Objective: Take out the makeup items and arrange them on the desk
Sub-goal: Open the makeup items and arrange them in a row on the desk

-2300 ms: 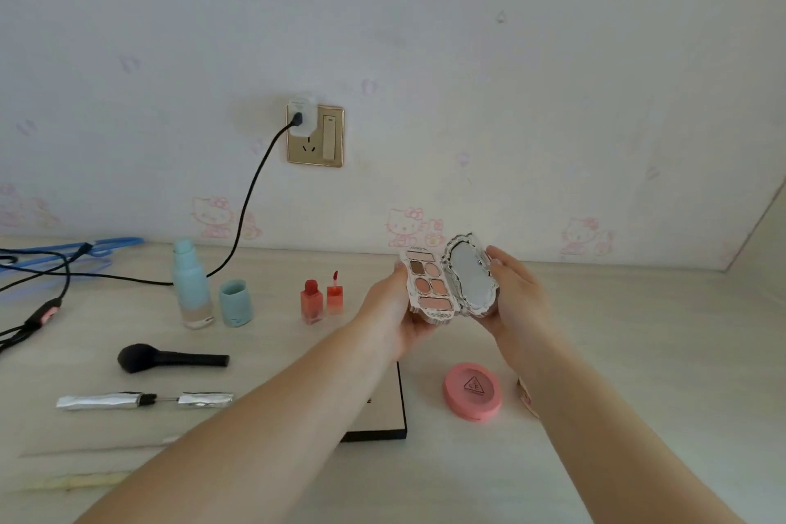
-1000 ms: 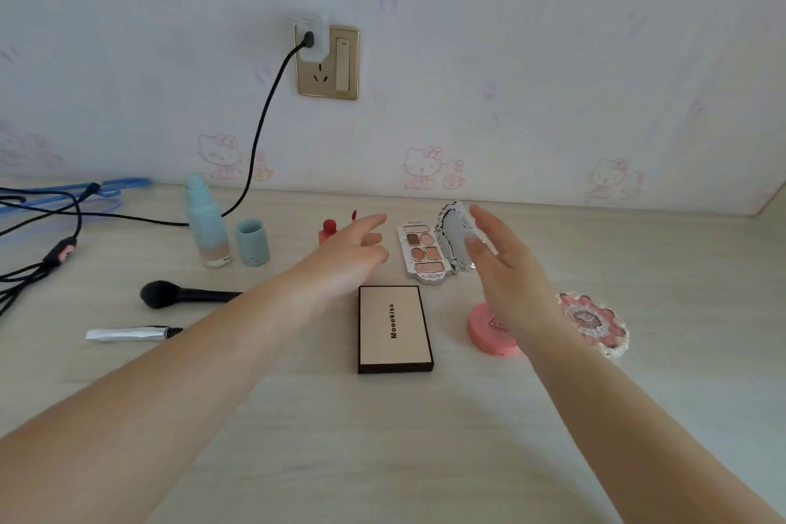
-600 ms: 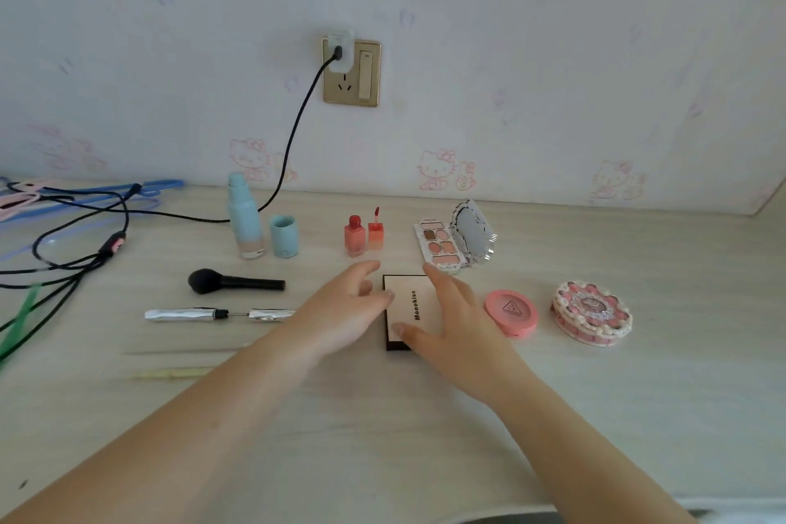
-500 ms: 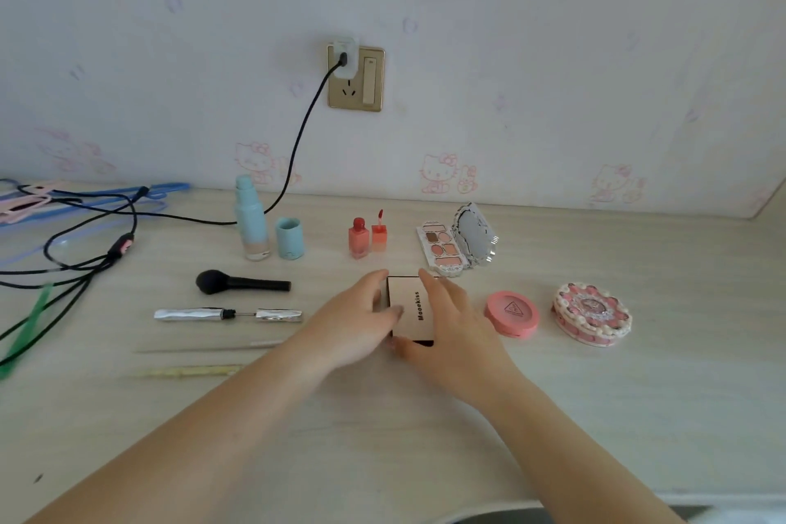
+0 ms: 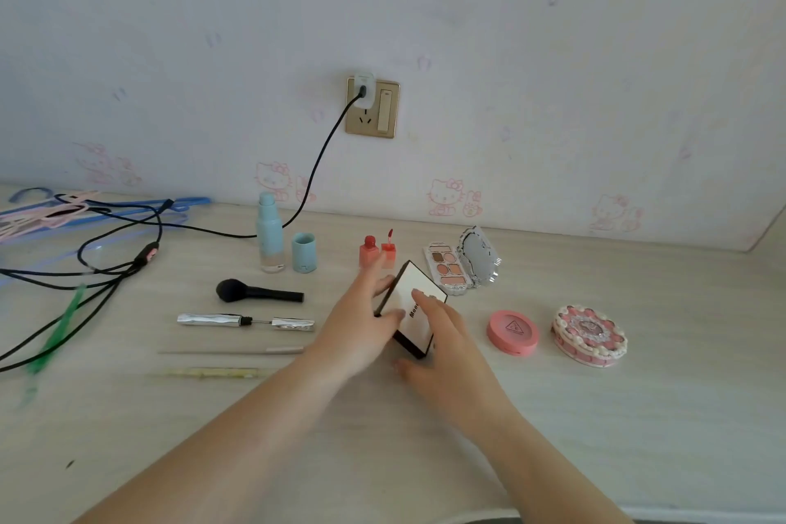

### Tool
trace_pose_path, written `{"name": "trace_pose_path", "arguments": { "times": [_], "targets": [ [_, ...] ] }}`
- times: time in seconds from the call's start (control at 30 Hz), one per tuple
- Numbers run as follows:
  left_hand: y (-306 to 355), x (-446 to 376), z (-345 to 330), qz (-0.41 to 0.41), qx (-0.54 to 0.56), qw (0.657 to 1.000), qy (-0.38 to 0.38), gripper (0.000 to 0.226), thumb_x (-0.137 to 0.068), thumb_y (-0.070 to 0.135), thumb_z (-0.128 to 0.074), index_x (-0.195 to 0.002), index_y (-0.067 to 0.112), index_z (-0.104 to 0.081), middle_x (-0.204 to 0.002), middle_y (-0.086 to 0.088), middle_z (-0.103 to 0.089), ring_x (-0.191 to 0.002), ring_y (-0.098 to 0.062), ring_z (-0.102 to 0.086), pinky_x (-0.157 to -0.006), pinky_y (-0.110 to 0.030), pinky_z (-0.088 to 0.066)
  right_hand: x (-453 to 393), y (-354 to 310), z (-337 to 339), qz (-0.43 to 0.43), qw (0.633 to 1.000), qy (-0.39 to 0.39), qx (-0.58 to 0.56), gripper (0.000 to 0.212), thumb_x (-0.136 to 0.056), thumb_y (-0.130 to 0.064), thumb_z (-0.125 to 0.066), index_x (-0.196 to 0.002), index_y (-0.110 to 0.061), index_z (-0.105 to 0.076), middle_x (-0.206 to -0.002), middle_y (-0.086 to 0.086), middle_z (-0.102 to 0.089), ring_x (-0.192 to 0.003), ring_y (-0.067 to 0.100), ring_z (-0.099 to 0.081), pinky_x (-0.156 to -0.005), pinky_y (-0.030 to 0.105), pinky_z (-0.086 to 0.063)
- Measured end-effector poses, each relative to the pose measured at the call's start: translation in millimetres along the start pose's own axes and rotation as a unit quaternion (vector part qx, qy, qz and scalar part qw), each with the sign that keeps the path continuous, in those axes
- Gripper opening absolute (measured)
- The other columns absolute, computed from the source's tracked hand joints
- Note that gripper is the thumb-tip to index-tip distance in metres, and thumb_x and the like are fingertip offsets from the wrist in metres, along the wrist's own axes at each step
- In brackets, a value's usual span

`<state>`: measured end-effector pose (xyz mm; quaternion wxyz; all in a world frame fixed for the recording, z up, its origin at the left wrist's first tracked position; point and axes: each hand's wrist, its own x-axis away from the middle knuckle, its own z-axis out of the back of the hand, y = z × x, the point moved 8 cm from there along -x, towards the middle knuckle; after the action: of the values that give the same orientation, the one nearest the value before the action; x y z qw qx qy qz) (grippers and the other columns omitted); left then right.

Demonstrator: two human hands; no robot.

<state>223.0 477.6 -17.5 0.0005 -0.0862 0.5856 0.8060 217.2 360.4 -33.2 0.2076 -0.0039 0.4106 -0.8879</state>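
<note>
From my remote station I record both forearms entering from the bottom edge and meeting at mid-desk [image 5: 638, 417]. The left hand [image 5: 361, 336] and right hand [image 5: 442, 357] together hold the rectangular palette case [image 5: 414, 302], a cream-faced box with dark edges and partly covered lettering; it is tilted, its far end raised off the surface. The left fingers are curled against its left edge with the thumb on the face, and the right fingers [image 5: 425, 300] lie spread across the face with the thumb near the lower corner. Left of the hands, nearest me, a yellow pencil [image 5: 212, 373] and a thin grey pencil [image 5: 238, 351] lie parallel, then an opened silver mascara [image 5: 244, 320], then a black brush [image 5: 255, 291]. To the right of the hands sit a round pink compact [image 5: 513, 332] and, just beside it, a frilled cake-shaped case [image 5: 589, 334]. Further back stand a pale blue bottle [image 5: 269, 232] with its cap [image 5: 304, 252] next to it, a red lip tint [image 5: 369, 251] with its applicator part [image 5: 388, 253] touching, and an open eyeshadow palette [image 5: 451, 268] with mirror upright. Black cables [image 5: 106, 268] and hangers [image 5: 64, 208] occupy the far left. A gold wall socket [image 5: 373, 107] holds a plug on the wallpapered wall behind.
</note>
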Motion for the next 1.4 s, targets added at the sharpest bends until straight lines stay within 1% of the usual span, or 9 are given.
{"name": "trace_pose_path", "arguments": {
  "times": [0.1,0.23,0.4,0.63,0.93,1.03,1.17,1.3,1.4],
  "targets": [
    [4.9,-2.2,20.0,0.015,0.068,0.997,0.031,0.063,-0.090,0.003,-0.057,-0.140,0.031,-0.031,-0.122,0.004,-0.060,-0.107,-0.015,-0.062,-0.082,-0.026,-0.056,0.4,0.9,19.8,0.043,0.996,-0.022,0.080,0.074,-0.082,-0.022,-0.068,-0.143,-0.036,-0.029,-0.152,-0.012,-0.017,-0.140,0.007,-0.022,-0.106,0.015,-0.021],
    [8.0,-4.2,26.5,0.043,0.071,0.996,0.025,0.046,-0.090,0.017,-0.059,-0.131,0.031,-0.042,-0.120,0.001,-0.065,-0.105,-0.013,-0.064,-0.094,-0.040,-0.052,-5.5,-8.6,51.4,0.118,0.973,-0.008,0.199,0.077,-0.078,-0.041,-0.069,-0.143,-0.039,-0.027,-0.155,-0.016,-0.012,-0.142,0.006,-0.014,-0.109,0.021,-0.021],
    [25.0,-5.3,14.5,0.066,0.150,0.986,0.016,0.014,-0.091,0.031,-0.057,-0.105,0.031,-0.060,-0.112,-0.001,-0.066,-0.092,-0.012,-0.065,-0.076,-0.029,-0.055,-0.6,-22.7,66.7,0.187,0.952,-0.007,0.242,0.074,-0.072,-0.064,-0.046,-0.140,-0.036,-0.034,-0.142,-0.016,-0.038,-0.129,0.009,-0.039,-0.096,0.020,-0.038],
    [53.5,4.2,-48.9,0.067,0.452,0.881,-0.122,0.053,-0.081,0.048,-0.054,-0.123,0.017,-0.060,-0.121,-0.010,-0.064,-0.106,-0.022,-0.062,-0.082,-0.038,-0.055,5.2,-18.0,99.1,0.100,0.986,0.085,0.102,0.056,-0.083,-0.055,-0.049,-0.136,-0.044,-0.036,-0.118,-0.020,-0.047,-0.095,0.005,-0.056,-0.081,0.023,-0.048],
    [76.7,6.4,-127.7,0.075,0.472,0.868,-0.133,0.039,-0.099,0.038,-0.038,-0.128,0.017,-0.054,-0.099,-0.003,-0.072,-0.081,-0.010,-0.070,-0.081,-0.041,-0.056,9.7,14.4,144.1,-0.027,0.989,0.087,0.113,0.046,-0.086,-0.059,-0.042,-0.129,-0.045,-0.045,-0.111,-0.010,-0.056,-0.098,0.011,-0.059,-0.084,0.033,-0.049],
    [76.7,1.4,-149.5,0.110,0.477,0.866,-0.107,0.043,-0.100,0.038,-0.035,-0.127,0.010,-0.053,-0.086,0.000,-0.070,-0.059,-0.008,-0.065,-0.060,-0.027,-0.055,11.9,26.1,155.6,-0.054,0.985,0.079,0.141,0.044,-0.086,-0.062,-0.036,-0.124,-0.044,-0.049,-0.104,-0.007,-0.057,-0.092,0.015,-0.061,-0.079,0.033,-0.049],
    [76.9,-8.4,-176.0,0.136,0.455,0.877,-0.072,0.044,-0.099,0.042,-0.034,-0.120,0.012,-0.059,-0.102,-0.007,-0.070,-0.082,-0.013,-0.068,-0.071,-0.033,-0.057,14.6,35.3,176.6,-0.074,0.971,0.087,0.208,0.040,-0.090,-0.057,-0.029,-0.114,-0.039,-0.055,-0.099,-0.002,-0.060,-0.092,0.017,-0.058,-0.075,0.031,-0.044],
    [77.9,-16.2,-196.2,0.160,0.446,0.878,-0.061,0.048,-0.100,0.040,-0.033,-0.122,0.005,-0.056,-0.094,-0.007,-0.068,-0.074,-0.015,-0.066,-0.059,-0.030,-0.056,14.7,50.3,187.9,-0.102,0.965,0.079,0.229,0.038,-0.092,-0.054,-0.029,-0.107,-0.034,-0.058,-0.092,0.000,-0.063,-0.086,0.021,-0.060,-0.069,0.031,-0.042],
    [63.0,-25.1,-200.9,0.201,0.464,0.862,-0.019,0.042,-0.099,0.039,-0.036,-0.117,0.009,-0.061,-0.106,-0.013,-0.069,-0.084,-0.024,-0.071,-0.065,-0.039,-0.060,16.6,58.7,209.0,-0.135,0.977,0.106,0.124,0.045,-0.097,-0.045,-0.027,-0.099,-0.015,-0.060,-0.073,0.002,-0.058,-0.085,0.030,-0.061,-0.077,0.035,-0.048]
  ]
}}
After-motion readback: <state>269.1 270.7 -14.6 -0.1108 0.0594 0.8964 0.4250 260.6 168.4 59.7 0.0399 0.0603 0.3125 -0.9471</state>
